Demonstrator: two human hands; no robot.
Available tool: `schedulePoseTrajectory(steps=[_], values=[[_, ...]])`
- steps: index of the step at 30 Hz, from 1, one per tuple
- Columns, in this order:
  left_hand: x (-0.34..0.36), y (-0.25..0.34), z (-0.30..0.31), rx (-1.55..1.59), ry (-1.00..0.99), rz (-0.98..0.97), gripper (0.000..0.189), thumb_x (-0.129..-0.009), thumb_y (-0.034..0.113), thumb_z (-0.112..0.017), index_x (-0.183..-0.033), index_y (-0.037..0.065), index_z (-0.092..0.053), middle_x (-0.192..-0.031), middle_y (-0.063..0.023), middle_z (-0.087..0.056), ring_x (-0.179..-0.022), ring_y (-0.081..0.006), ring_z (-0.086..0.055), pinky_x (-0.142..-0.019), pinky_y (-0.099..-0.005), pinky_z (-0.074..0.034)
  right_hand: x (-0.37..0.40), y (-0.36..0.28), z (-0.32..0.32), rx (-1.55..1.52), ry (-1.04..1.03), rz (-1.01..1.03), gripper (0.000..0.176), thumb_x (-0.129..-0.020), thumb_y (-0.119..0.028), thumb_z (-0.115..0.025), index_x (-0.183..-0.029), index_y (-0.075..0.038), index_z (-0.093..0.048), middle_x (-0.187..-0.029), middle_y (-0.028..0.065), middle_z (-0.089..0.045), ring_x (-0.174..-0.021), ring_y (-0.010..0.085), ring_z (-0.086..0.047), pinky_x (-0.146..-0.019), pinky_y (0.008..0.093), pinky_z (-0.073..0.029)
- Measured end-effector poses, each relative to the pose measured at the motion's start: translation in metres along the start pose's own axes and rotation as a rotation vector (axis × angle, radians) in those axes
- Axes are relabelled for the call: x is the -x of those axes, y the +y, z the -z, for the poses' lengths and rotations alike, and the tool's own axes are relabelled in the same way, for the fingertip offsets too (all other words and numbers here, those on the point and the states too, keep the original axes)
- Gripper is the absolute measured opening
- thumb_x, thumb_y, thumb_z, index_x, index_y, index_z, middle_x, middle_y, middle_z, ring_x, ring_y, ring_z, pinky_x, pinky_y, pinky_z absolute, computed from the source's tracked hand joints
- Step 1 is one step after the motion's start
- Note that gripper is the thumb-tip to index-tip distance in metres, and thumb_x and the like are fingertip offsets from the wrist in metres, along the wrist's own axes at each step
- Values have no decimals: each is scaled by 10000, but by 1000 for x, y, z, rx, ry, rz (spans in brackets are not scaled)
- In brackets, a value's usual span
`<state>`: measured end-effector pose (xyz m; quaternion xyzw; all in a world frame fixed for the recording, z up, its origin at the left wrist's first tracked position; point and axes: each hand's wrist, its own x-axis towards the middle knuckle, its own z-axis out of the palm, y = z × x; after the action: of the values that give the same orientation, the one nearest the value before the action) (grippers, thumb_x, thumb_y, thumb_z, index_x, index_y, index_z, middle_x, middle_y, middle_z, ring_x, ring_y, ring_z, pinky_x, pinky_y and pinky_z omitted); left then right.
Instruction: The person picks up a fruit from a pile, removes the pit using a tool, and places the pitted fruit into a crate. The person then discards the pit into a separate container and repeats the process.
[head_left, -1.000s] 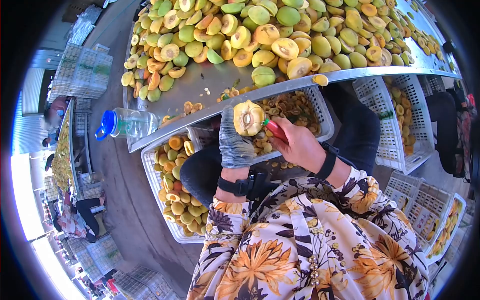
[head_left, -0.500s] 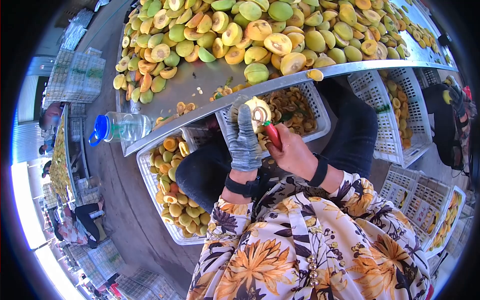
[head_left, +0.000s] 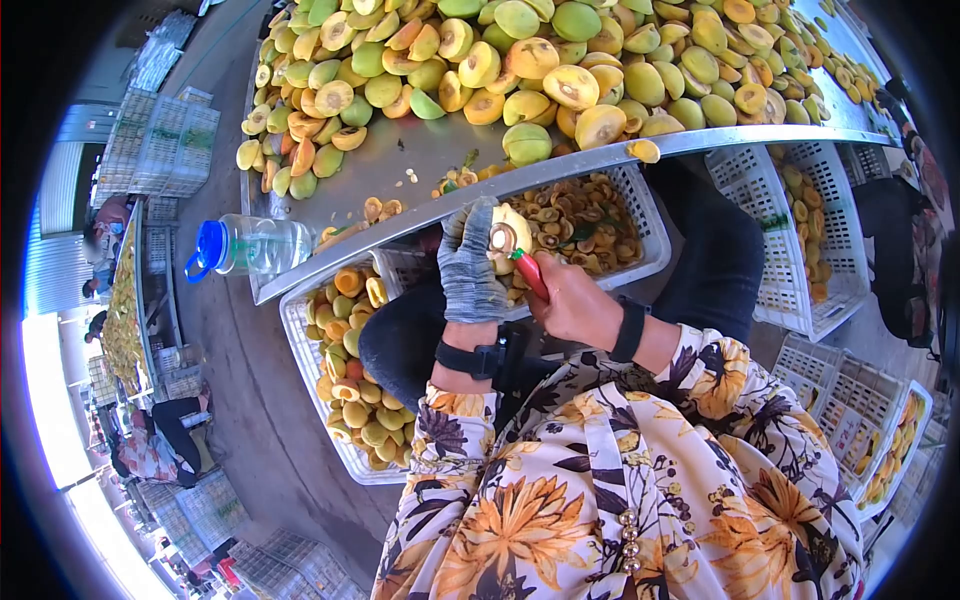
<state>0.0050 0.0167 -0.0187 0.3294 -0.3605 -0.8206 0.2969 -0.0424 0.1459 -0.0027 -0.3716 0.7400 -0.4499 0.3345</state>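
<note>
My left hand [head_left: 468, 270], in a grey knit glove, grips a halved yellow fruit [head_left: 512, 228] just below the metal table's edge [head_left: 600, 160]. My right hand [head_left: 572, 300] is bare and holds a red-handled pitting tool [head_left: 528, 272], whose ring tip sits against the stone in the fruit's cut face. Both hands hover over a white crate [head_left: 645, 255] filled with fruit stones and scraps.
A big pile of green and yellow fruit halves [head_left: 520, 60] covers the metal table. A water bottle with a blue cap [head_left: 245, 246] lies at its near corner. White crates of fruit [head_left: 345, 380] stand left and right [head_left: 800, 250] of my lap. People sit far left [head_left: 165, 430].
The fruit in my left hand has turned from facing up to edge-on, and the tool's tip has moved into its cut face. Both hands stay over the scrap crate.
</note>
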Motion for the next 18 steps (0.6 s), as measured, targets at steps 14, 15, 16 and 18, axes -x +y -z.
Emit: schedulePoseTrajectory(steps=[14,15,16,18], values=[[31,25,-57,1,170,117,475,-879,369,-493,-1206,26,-453,-1184,-66,-493,-1065,-154,-475,-933,-292,-374,11,-14,5,-179,186,-89,297,-711,-42,-562,-987,9,-465,-666,186,-501,-597,304,-526,-573,349,-424],[35,24,-58,-7,150,98,472,-879,368,-495,-1198,23,-461,-1171,-68,-501,-1056,-151,-477,-932,-292,-373,11,-11,3,-156,193,-68,303,-710,-39,-559,-995,7,-467,-662,182,-499,-593,297,-525,-571,348,-424],[37,23,-58,-15,130,79,469,-879,368,-496,-1191,19,-468,-1159,-70,-508,-1047,-149,-480,-931,-293,-372,11,-7,0,-156,194,-68,303,-710,-39,-559,-995,7,-467,-662,182,-499,-593,297,-525,-571,348,-424],[24,-4,-29,-168,-22,-147,440,-880,352,-502,-1166,18,-491,-1128,-66,-526,-1029,-145,-490,-921,-291,-381,12,-2,-7,-172,228,-84,305,-702,-30,-549,-991,7,-461,-658,180,-499,-582,296,-520,-565,345,-425]])
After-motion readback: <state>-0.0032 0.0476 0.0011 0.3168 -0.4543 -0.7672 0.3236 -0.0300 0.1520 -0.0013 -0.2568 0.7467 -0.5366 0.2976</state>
